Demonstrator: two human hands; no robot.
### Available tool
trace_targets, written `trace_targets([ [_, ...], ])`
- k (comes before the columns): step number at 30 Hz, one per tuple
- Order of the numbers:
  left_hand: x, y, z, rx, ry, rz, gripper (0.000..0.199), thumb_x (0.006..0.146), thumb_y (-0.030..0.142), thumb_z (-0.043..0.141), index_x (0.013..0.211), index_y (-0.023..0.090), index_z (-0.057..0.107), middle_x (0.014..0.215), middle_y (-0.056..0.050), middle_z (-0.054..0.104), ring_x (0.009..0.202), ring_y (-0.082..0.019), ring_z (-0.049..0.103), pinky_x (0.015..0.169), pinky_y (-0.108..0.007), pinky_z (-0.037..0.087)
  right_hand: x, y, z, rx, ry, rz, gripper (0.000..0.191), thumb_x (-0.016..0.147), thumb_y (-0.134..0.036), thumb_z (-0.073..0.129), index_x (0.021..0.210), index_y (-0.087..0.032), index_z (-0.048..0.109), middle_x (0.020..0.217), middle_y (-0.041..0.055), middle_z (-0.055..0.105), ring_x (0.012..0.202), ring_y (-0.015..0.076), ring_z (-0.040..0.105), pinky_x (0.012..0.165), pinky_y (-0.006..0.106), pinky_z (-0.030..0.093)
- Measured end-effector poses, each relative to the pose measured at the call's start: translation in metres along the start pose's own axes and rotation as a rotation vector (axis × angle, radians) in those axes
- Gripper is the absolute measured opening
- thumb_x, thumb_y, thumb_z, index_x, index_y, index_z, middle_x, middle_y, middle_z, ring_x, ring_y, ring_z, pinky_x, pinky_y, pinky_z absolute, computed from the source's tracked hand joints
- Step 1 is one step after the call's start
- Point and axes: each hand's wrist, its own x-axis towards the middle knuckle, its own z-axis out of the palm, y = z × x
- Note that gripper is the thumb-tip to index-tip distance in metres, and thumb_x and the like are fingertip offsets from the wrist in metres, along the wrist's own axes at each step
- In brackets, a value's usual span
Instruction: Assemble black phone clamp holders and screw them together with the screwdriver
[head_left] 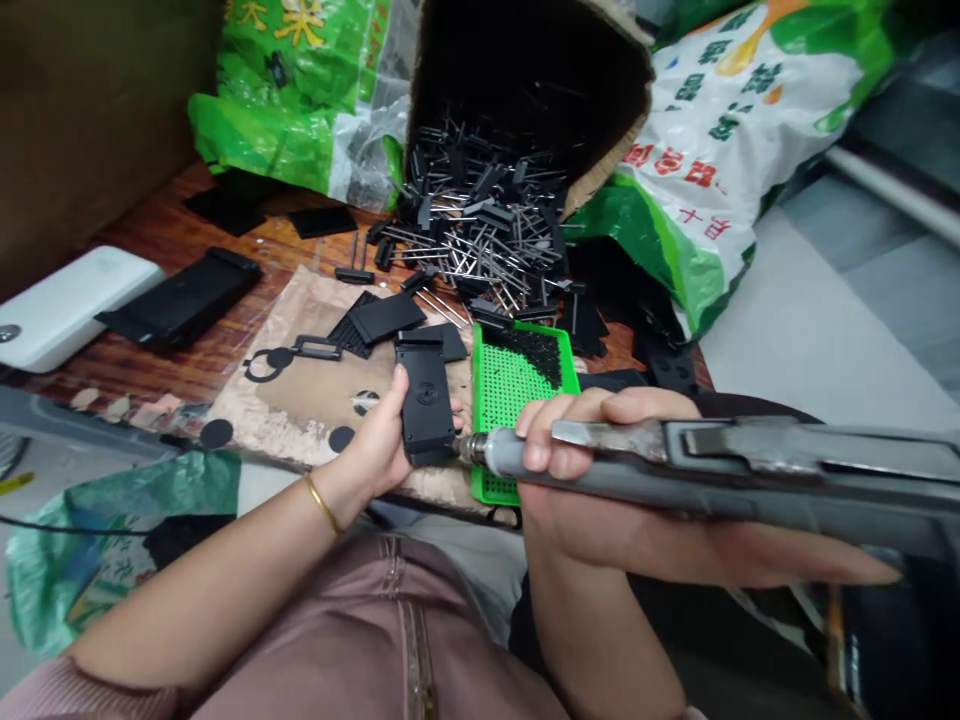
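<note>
My left hand (382, 430) grips a black plastic phone-holder-like part (426, 395), with the thumb along its left edge and fingertips showing at its right. My right hand (600, 480) is wrapped around a grey power screwdriver (645, 455) that lies nearly level. Its tip points left and meets, or almost meets, the lower right corner of the black part; exact contact is hard to tell. Beneath the tool sits a green perforated tray (506, 385) with a heap of small black screws (536, 352) at its far end.
A tipped cardboard box (525, 90) spills black clips with metal rods (480, 230). Flat black plates (386, 318) lie on a worn cardboard sheet (292, 400). At left are a white power bank (75, 305) and another black part (184, 295). Printed sacks (720, 130) stand behind.
</note>
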Motion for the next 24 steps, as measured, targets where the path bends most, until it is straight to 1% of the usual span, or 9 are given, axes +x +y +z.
trace_targets([
  [3, 0.004, -0.003, -0.005, -0.038, -0.014, -0.02, 0.063, 0.091, 0.059, 0.031, 0.096, 0.007, 0.067, 0.081, -0.016, 0.072, 0.071, -0.023, 0.069, 0.07, -0.034, 0.056, -0.001, 0.018, 0.011, -0.001, -0.051, 0.019, 0.052, 0.068, -0.075, 0.054, 0.078, -0.026, 0.069, 0.046, -0.0033, 0.054, 0.04, 0.016, 0.051, 0.043, 0.032, 0.046],
  [6, 0.007, -0.005, -0.006, -0.096, -0.031, -0.025, 0.058, 0.093, 0.054, 0.032, 0.104, 0.009, 0.066, 0.087, -0.015, 0.073, 0.08, -0.024, 0.07, 0.079, -0.036, 0.054, -0.002, 0.032, 0.015, -0.036, -0.117, -0.045, 0.055, 0.07, -0.077, 0.049, 0.086, -0.028, 0.068, 0.047, -0.0038, 0.052, 0.041, 0.0162, 0.051, 0.044, 0.031, 0.045],
  [8, 0.008, -0.005, -0.005, -0.121, -0.041, -0.025, 0.056, 0.093, 0.053, 0.033, 0.108, 0.01, 0.066, 0.09, -0.014, 0.073, 0.083, -0.024, 0.07, 0.082, -0.036, 0.053, -0.001, 0.037, 0.015, -0.063, -0.14, -0.064, 0.054, 0.074, -0.077, 0.044, 0.088, -0.029, 0.066, 0.049, -0.0039, 0.051, 0.042, 0.0158, 0.052, 0.044, 0.03, 0.044],
  [12, 0.008, -0.006, -0.004, -0.151, -0.067, -0.027, 0.056, 0.095, 0.051, 0.031, 0.112, 0.011, 0.065, 0.093, -0.013, 0.073, 0.086, -0.024, 0.069, 0.083, -0.037, 0.052, 0.003, 0.04, 0.015, -0.016, -0.208, -0.017, 0.051, 0.07, -0.076, 0.05, 0.083, -0.029, 0.065, 0.051, -0.0034, 0.054, 0.041, 0.015, 0.049, 0.042, 0.03, 0.042],
  [17, 0.006, -0.005, -0.003, -0.156, -0.08, -0.022, 0.056, 0.095, 0.05, 0.028, 0.11, 0.011, 0.066, 0.092, -0.012, 0.073, 0.088, -0.024, 0.068, 0.083, -0.036, 0.052, 0.006, 0.041, 0.012, 0.052, -0.249, 0.034, 0.05, 0.068, -0.072, 0.055, 0.086, -0.027, 0.067, 0.052, -0.0025, 0.057, 0.042, 0.0154, 0.052, 0.043, 0.03, 0.044],
  [21, 0.004, -0.005, 0.0, -0.161, -0.057, -0.039, 0.056, 0.094, 0.052, 0.032, 0.109, 0.011, 0.066, 0.09, -0.013, 0.073, 0.087, -0.024, 0.068, 0.082, -0.035, 0.052, 0.006, 0.04, 0.01, 0.03, -0.306, 0.042, 0.051, 0.066, -0.074, 0.055, 0.081, -0.026, 0.065, 0.051, -0.0024, 0.056, 0.043, 0.0165, 0.052, 0.044, 0.032, 0.045],
  [24, 0.003, -0.005, 0.004, -0.145, -0.018, -0.04, 0.057, 0.094, 0.051, 0.032, 0.107, 0.008, 0.066, 0.088, -0.014, 0.073, 0.083, -0.023, 0.069, 0.078, -0.034, 0.053, 0.005, 0.037, 0.013, 0.006, -0.298, 0.044, 0.053, 0.067, -0.076, 0.052, 0.074, -0.025, 0.064, 0.046, -0.0025, 0.053, 0.041, 0.0163, 0.051, 0.044, 0.031, 0.044],
])
